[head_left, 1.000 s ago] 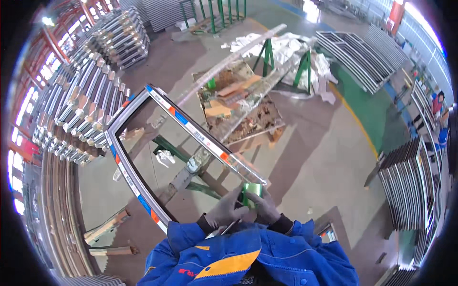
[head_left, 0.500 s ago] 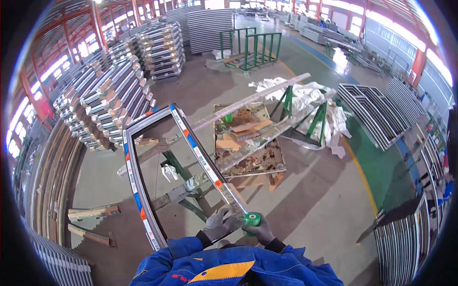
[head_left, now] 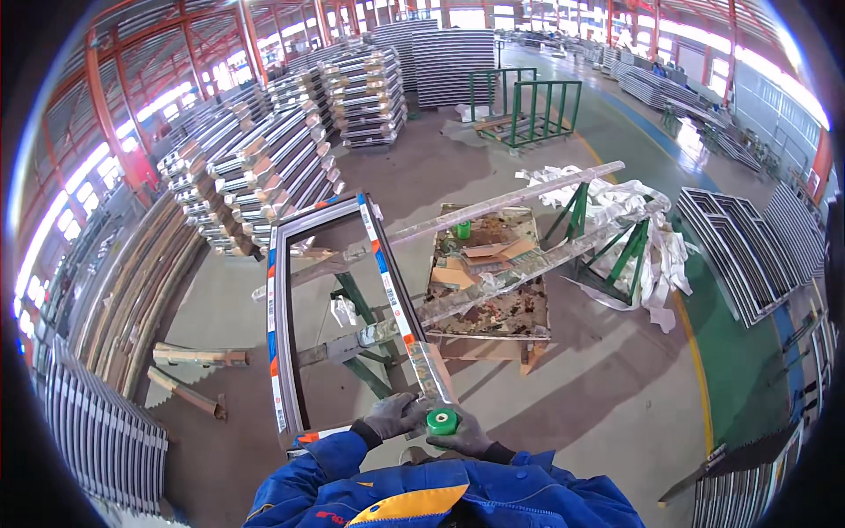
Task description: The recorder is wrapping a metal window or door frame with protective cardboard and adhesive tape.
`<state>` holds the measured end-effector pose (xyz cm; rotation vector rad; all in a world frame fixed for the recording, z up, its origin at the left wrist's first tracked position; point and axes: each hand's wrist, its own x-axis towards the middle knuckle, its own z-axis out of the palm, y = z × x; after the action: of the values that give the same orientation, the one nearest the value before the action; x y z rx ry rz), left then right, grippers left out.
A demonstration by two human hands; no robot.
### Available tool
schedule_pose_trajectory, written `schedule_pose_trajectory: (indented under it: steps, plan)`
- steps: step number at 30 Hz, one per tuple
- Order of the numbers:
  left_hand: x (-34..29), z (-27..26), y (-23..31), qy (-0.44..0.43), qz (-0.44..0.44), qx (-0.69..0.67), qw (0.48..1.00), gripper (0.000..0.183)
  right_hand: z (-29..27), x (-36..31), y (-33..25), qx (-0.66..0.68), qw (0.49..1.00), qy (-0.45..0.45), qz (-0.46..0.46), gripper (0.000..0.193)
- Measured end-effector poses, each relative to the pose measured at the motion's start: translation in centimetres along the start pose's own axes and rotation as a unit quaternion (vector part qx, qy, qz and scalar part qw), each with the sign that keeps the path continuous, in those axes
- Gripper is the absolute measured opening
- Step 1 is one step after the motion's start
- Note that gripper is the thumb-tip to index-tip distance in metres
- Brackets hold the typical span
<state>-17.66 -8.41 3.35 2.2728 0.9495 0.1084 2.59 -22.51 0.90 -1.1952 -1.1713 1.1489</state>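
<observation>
A rectangular metal frame (head_left: 273,326) with striped white, blue and orange film on its faces lies across two long supports in front of me. At its near right corner my left hand (head_left: 390,415), in a grey glove, has its fingers closed on the frame. A shiny wrap, apparently clear tape over brown board, covers the near part of the right bar. My right hand (head_left: 473,436), also gloved, grips a green roll of tape (head_left: 442,421) just beside that corner. Its fingers are partly hidden behind the roll.
The supports are worn beams (head_left: 510,289) on green stands (head_left: 635,255). Between them, a low table (head_left: 488,319) holds cardboard scraps and another green roll (head_left: 464,230). White wrapping (head_left: 660,238) is heaped right. Stacked wrapped frames (head_left: 273,167) stand left; long brown-wrapped profiles (head_left: 145,290) lie nearer.
My view has shifted, so the scene sits further right and the frame looks straighter. The green roll has come in closer to the frame's near corner; both hands keep their hold.
</observation>
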Motion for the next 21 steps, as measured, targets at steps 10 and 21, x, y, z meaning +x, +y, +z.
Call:
schedule_pose_trajectory:
  steps: [10, 21]
  plan:
    - [-0.6, 1.6, -0.4, 0.081, 0.032, 0.026, 0.996, 0.059, -0.3, -0.7, 2.9, 0.039, 0.998, 0.008, -0.044, 0.073]
    - [-0.7, 0.4, 0.3, 0.029, 0.014, 0.005, 0.999, 0.073, -0.8, -0.9, 3.4, 0.045, 0.997, -0.007, -0.058, 0.074]
